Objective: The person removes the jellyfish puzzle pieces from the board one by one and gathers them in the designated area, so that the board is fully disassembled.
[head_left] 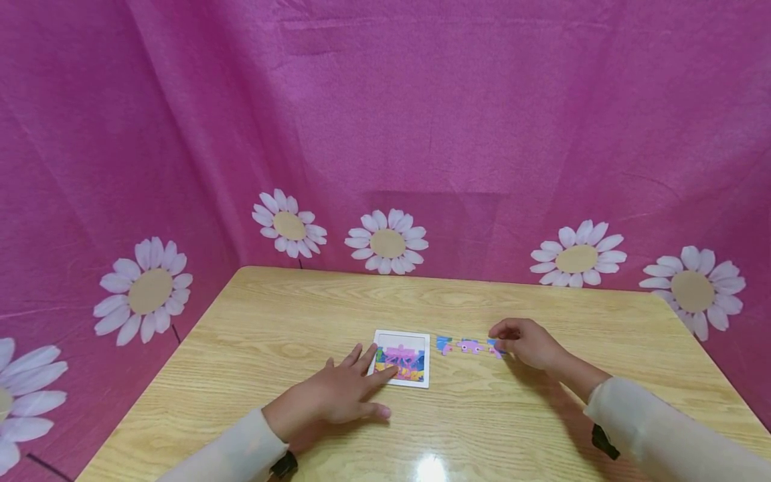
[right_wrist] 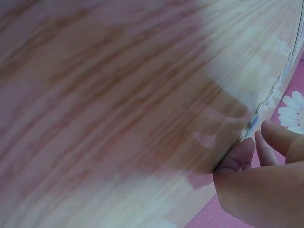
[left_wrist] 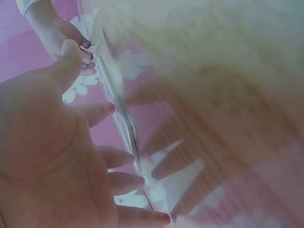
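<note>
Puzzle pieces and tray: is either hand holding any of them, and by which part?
The left hand lies spread at the puzzle tray, holding nothing. The right hand is at the rightmost loose piece; whether its grip has it cannot be told.

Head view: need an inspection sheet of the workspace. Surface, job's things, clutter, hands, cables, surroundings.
Surface: wood-grain table, bright glare at near edge.
Job's things: white-framed puzzle, lower part filled, upper part bare; loose pieces in a row to its right.
Clutter: nothing seen.
Left hand: fingers spread, reaching over the puzzle's left side.
Right hand: fingers bent at the row's right end; grip on a piece unclear.
Cables: nothing seen.
Surroundings: pink curtain with white flowers behind and at left.
</note>
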A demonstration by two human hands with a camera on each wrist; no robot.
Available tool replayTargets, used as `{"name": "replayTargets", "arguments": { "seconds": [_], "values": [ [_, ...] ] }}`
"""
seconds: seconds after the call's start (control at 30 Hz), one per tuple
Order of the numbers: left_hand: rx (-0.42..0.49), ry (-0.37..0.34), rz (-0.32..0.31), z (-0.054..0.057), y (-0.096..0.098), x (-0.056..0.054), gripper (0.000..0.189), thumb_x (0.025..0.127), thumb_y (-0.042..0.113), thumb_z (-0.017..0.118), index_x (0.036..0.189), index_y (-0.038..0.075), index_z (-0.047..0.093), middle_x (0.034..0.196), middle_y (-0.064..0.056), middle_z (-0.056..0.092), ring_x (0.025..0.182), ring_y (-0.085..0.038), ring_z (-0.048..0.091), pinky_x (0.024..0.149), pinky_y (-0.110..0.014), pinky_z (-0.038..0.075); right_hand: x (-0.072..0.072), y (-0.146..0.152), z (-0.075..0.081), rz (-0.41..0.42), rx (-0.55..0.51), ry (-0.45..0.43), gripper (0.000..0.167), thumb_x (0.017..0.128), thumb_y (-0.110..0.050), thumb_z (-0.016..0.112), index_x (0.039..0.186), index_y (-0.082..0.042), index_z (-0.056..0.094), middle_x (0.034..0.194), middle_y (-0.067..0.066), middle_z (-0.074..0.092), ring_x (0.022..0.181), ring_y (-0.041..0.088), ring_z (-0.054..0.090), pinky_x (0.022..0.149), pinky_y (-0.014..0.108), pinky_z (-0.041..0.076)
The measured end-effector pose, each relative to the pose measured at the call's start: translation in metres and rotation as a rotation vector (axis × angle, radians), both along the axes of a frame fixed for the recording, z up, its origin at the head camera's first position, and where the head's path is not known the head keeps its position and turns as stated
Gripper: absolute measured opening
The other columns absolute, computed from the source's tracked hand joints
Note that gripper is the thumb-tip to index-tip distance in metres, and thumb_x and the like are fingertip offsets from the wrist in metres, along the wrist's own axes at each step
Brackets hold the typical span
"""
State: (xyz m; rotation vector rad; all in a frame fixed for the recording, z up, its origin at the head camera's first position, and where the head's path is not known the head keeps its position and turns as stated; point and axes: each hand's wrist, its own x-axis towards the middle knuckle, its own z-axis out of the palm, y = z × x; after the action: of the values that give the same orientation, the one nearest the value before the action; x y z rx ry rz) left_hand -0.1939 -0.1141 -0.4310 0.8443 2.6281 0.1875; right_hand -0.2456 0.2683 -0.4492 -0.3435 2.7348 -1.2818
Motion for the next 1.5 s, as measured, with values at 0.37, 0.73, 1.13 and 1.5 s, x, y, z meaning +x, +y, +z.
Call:
{"name": "replayTargets", "arguments": {
  "seconds": [0.37, 0.73, 1.13, 1.5],
  "values": [
    [0.008, 0.019, -0.012, 0.002, -0.010, 0.006, 0.079, 0.095, 0.077, 0.044, 0.163, 0.042, 0.025, 0.173, -0.013, 0.009, 0.157, -0.044, 0.009, 0.108, -0.081, 0.023, -0.002, -0.002, 0.008, 0.035, -0.010, 0.030, 0.016, 0.096, 0.001, 0.069, 0.109, 0.009, 0.069, 0.100, 0.018, 0.070, 0.092, 0.021, 0.062, 0.075, 0.030, 0.050],
    [-0.007, 0.027, -0.023, 0.001, -0.011, 0.007, 0.079, 0.095, 0.076, 0.044, 0.164, 0.040, 0.027, 0.174, -0.008, 0.010, 0.157, -0.043, 0.011, 0.107, -0.081, 0.024, -0.006, -0.023, 0.016, 0.038, -0.037, -0.012, 0.020, 0.099, -0.003, 0.066, 0.115, 0.008, 0.068, 0.107, 0.020, 0.067, 0.096, 0.026, 0.064, 0.073, 0.033, 0.054],
    [0.009, 0.008, -0.016, 0.000, -0.012, 0.008, 0.080, 0.094, 0.076, 0.045, 0.164, 0.040, 0.026, 0.174, -0.008, 0.009, 0.157, -0.044, 0.010, 0.107, -0.082, 0.024, -0.008, -0.062, 0.014, 0.068, -0.061, -0.018, 0.019, 0.096, 0.000, 0.067, 0.113, 0.007, 0.070, 0.103, 0.015, 0.066, 0.093, 0.025, 0.064, 0.071, 0.031, 0.054],
    [0.008, 0.015, -0.017, -0.001, -0.011, 0.008, 0.081, 0.094, 0.077, 0.047, 0.163, 0.041, 0.027, 0.174, -0.008, 0.012, 0.157, -0.044, 0.012, 0.106, -0.082, 0.025, -0.008, -0.096, 0.014, 0.140, -0.114, -0.011, 0.019, 0.096, 0.000, 0.068, 0.113, 0.008, 0.069, 0.095, 0.012, 0.067, 0.084, 0.017, 0.062, 0.070, 0.027, 0.052]
  ]
}}
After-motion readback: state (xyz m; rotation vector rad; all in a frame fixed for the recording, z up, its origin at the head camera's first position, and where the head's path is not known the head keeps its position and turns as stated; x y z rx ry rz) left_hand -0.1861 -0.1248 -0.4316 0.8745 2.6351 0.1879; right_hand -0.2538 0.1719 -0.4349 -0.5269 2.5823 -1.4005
